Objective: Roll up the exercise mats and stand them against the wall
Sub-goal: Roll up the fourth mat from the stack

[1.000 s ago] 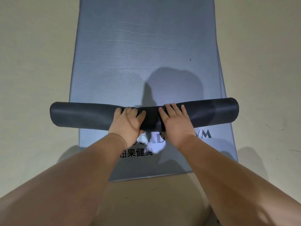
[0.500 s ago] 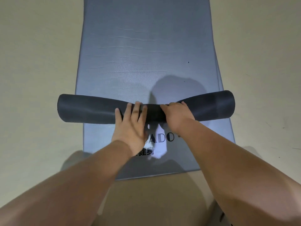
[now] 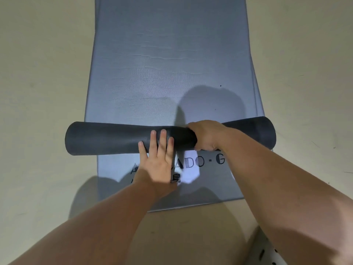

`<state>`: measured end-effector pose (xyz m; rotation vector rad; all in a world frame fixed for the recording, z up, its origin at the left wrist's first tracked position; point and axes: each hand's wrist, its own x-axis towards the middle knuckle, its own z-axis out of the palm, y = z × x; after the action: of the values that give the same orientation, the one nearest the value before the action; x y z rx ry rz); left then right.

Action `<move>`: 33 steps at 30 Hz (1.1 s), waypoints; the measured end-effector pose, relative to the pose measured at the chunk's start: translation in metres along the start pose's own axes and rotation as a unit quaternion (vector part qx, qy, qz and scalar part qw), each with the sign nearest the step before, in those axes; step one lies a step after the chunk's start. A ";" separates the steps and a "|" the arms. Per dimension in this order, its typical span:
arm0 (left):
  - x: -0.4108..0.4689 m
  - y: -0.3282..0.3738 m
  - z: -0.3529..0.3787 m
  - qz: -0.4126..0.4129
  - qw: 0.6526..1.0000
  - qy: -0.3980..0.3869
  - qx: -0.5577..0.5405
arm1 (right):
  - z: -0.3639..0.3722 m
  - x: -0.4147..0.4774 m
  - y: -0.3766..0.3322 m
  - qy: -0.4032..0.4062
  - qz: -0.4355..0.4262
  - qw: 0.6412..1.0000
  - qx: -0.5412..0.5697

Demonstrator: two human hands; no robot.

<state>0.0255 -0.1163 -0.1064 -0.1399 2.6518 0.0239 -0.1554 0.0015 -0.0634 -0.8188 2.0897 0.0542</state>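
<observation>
A grey-blue exercise mat (image 3: 168, 60) lies flat on the floor, running away from me. Its near end is wound into a dark roll (image 3: 107, 138) lying crosswise. The roll rests on a second flat mat (image 3: 214, 186) with black printed letters, whose near edge sticks out toward me. My left hand (image 3: 158, 161) lies flat, its spread fingertips resting on the roll's near side. Further right, my right hand (image 3: 206, 134) curls over the top of the roll and grips it. The roll is pinched thinner between my hands than at its ends.
Bare beige floor (image 3: 42, 77) lies on both sides of the mats and in front of me. A white object with dark holes (image 3: 267, 253) shows at the bottom right corner. No wall is in view.
The roll has moved a little away from me, uncovering more printed letters. My right hand went from flat fingers to a curled grip over the top. My left hand flattened against the near side.
</observation>
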 end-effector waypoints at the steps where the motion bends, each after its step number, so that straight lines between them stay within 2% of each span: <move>1: 0.006 -0.001 -0.002 -0.004 1.000 -0.006 -0.002 | 0.002 0.000 0.004 0.027 -0.002 1.000 0.004; 5: 0.026 -0.004 -0.011 -0.019 1.000 -0.002 0.000 | 0.026 -0.011 0.003 0.172 0.026 0.985 -0.008; 7: 0.034 -0.007 -0.019 -0.010 1.000 -0.011 -0.027 | 0.050 -0.020 -0.008 0.298 0.057 0.953 -0.022; 9: 0.042 -0.012 -0.028 -0.003 0.999 -0.010 -0.047 | 0.077 -0.025 -0.021 0.351 0.072 0.933 -0.035; 12: 0.056 -0.017 -0.038 -0.007 0.999 -0.001 -0.049 | 0.107 -0.024 -0.028 0.290 0.089 0.952 -0.053; 15: 0.072 -0.023 -0.049 -0.013 0.998 0.006 -0.062 | 0.097 -0.015 -0.019 0.219 0.106 0.967 -0.081; 18: 0.092 -0.032 -0.064 -0.012 0.997 0.003 -0.074 | 0.073 -0.003 -0.010 0.212 0.098 0.967 -0.102; 23: 0.097 -0.028 -0.075 -0.016 0.995 0.071 -0.063 | 0.046 0.019 -0.002 0.224 0.093 0.966 -0.089; 25: 0.083 -0.020 -0.069 -0.004 0.996 0.083 -0.018 | 0.030 0.031 0.001 0.211 0.095 0.969 -0.084; 27: 0.073 -0.015 -0.059 -0.003 0.998 0.055 0.003 | 0.016 0.041 0.004 0.202 0.102 0.970 -0.087; 29: 0.076 -0.020 -0.050 -0.014 1.000 0.011 -0.018 | 0.003 0.051 0.007 0.192 0.105 0.971 -0.092; 33: 0.102 -0.033 -0.053 -0.008 0.999 -0.023 -0.041 | -0.021 0.064 0.011 0.173 0.113 0.974 -0.097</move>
<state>-0.0854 -0.1610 -0.1074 -0.1855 2.6049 0.1306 -0.2021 -0.0308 -0.1004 -0.7415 2.5332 0.2581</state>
